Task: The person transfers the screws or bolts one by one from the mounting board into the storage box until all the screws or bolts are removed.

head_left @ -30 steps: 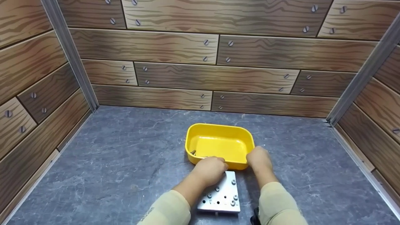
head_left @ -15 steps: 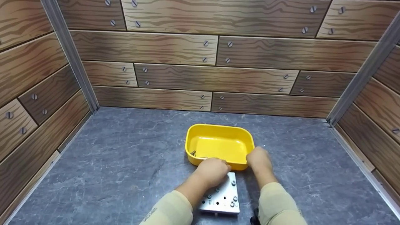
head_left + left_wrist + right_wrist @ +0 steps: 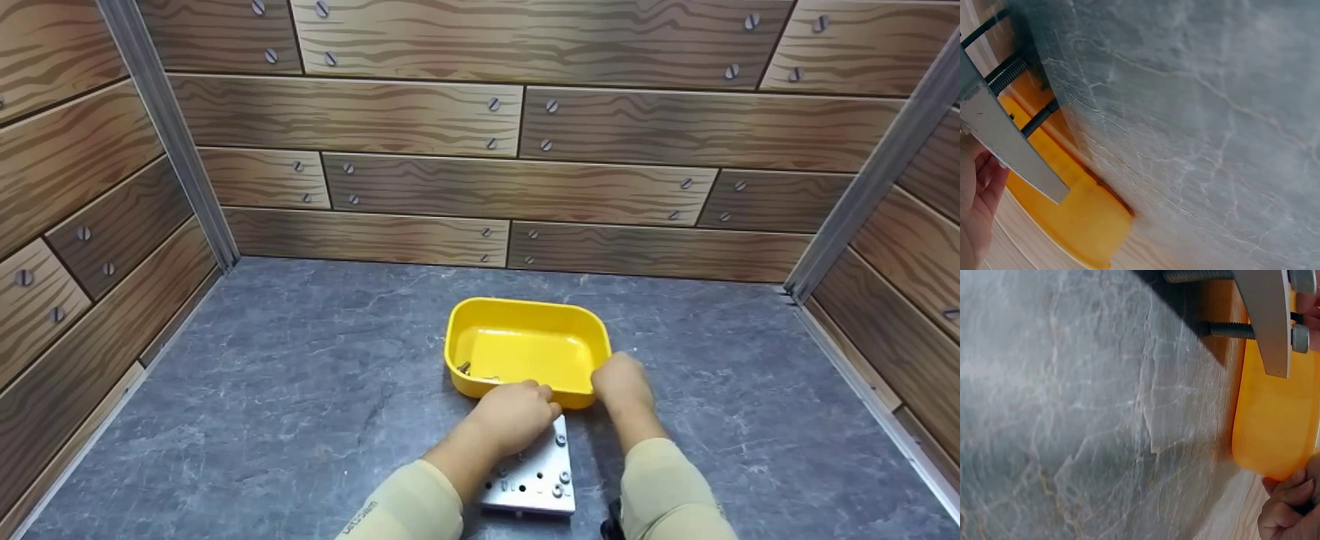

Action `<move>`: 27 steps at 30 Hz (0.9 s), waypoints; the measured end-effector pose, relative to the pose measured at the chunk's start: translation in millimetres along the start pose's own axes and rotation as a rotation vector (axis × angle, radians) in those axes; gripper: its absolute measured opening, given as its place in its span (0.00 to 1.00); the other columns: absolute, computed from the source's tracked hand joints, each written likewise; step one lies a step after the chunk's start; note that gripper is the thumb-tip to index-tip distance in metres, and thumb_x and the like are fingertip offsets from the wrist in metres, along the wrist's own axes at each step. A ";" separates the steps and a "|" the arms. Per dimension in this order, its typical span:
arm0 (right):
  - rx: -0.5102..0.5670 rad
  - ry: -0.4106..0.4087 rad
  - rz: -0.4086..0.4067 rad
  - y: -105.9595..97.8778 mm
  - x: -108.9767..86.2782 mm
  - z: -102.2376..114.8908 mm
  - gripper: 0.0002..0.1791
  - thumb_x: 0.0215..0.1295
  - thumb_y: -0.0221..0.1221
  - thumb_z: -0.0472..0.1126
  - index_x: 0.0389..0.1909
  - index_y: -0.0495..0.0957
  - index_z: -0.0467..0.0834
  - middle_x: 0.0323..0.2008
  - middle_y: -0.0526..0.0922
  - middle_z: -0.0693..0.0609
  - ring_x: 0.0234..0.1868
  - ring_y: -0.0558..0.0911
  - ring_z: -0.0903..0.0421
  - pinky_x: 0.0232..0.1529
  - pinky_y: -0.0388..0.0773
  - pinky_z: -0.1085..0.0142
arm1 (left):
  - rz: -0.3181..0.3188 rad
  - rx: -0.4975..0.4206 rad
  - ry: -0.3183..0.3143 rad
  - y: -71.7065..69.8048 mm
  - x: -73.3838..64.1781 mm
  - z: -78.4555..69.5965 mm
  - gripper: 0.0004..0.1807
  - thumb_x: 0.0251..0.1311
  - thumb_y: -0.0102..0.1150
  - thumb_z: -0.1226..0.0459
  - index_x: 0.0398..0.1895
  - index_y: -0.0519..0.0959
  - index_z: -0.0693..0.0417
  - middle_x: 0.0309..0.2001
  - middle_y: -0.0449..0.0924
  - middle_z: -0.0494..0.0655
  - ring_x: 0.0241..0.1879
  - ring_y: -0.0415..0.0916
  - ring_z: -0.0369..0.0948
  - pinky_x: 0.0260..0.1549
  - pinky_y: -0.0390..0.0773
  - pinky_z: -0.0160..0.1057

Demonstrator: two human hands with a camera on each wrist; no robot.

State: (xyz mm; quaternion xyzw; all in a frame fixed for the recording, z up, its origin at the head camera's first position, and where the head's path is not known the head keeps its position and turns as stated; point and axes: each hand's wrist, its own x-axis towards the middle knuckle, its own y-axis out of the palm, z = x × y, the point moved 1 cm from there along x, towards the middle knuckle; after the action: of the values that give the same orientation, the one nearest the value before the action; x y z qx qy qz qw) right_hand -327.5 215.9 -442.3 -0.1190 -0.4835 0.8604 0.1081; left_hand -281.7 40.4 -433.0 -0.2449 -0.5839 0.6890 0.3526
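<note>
A silver metal plate [image 3: 529,491] with several bolts and holes lies before a yellow tray [image 3: 534,352]. My left hand [image 3: 514,420] is over the plate's far end, by the tray's front rim. In the left wrist view its fingertips [image 3: 995,179] pinch a small bolt at the top of the plate; most of that bolt is hidden. Threaded bolt shanks [image 3: 1230,330] stick out below the plate in the right wrist view. My right hand [image 3: 622,379] rests against the tray's front right corner with curled fingers [image 3: 1283,514]; I see no object held in it.
A few small screws [image 3: 464,368] lie in the tray's left front corner. The grey marbled tabletop [image 3: 322,360] spreads around it. Wood-patterned walls [image 3: 420,184] with metal corner strips [image 3: 180,135] enclose the back and sides.
My left hand has shifted slightly right and its fingers have turned a little at the plate's far end. My right hand and the tray stay in place.
</note>
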 end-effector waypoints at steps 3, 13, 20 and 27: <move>0.007 0.005 0.004 -0.2 -0.5 0.0 0.14 0.51 0.47 0.33 0.35 0.75 0.30 0.30 0.77 0.40 0.27 0.72 0.49 0.29 0.72 0.57 | -0.001 0.052 0.024 -0.5 -1.0 -0.1 0.09 0.63 0.48 0.60 0.39 0.79 0.44 0.37 0.76 0.39 0.36 0.72 0.37 0.38 0.74 0.34; -0.007 0.024 0.010 0.9 -0.5 0.0 0.14 0.51 0.47 0.33 0.35 0.75 0.30 0.32 0.78 0.39 0.28 0.73 0.49 0.30 0.73 0.56 | -0.004 -0.036 -0.031 -6.8 -4.9 7.3 0.08 0.62 0.50 0.61 0.40 0.79 0.44 0.39 0.75 0.40 0.37 0.72 0.38 0.39 0.75 0.35; -0.020 0.029 0.018 0.9 1.0 0.0 0.14 0.52 0.46 0.32 0.36 0.74 0.30 0.31 0.77 0.39 0.28 0.73 0.49 0.30 0.73 0.57 | -0.072 -0.191 -0.120 -14.8 -9.7 20.6 0.07 0.55 0.57 0.63 0.37 0.79 0.46 0.35 0.72 0.41 0.30 0.69 0.36 0.34 0.74 0.32; -0.029 0.014 0.022 0.0 0.8 0.2 0.13 0.52 0.47 0.32 0.35 0.75 0.30 0.30 0.77 0.40 0.27 0.72 0.49 0.28 0.72 0.59 | -0.159 -0.386 -0.232 -17.1 -16.7 35.3 0.06 0.54 0.58 0.64 0.35 0.78 0.46 0.31 0.70 0.37 0.29 0.68 0.34 0.32 0.73 0.29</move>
State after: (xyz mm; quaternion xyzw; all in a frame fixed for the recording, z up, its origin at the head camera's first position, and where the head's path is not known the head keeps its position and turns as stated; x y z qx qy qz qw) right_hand -328.4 215.9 -442.3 -0.1320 -0.4937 0.8537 0.1000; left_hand -294.2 6.4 -410.6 -0.1800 -0.7588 0.5583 0.2831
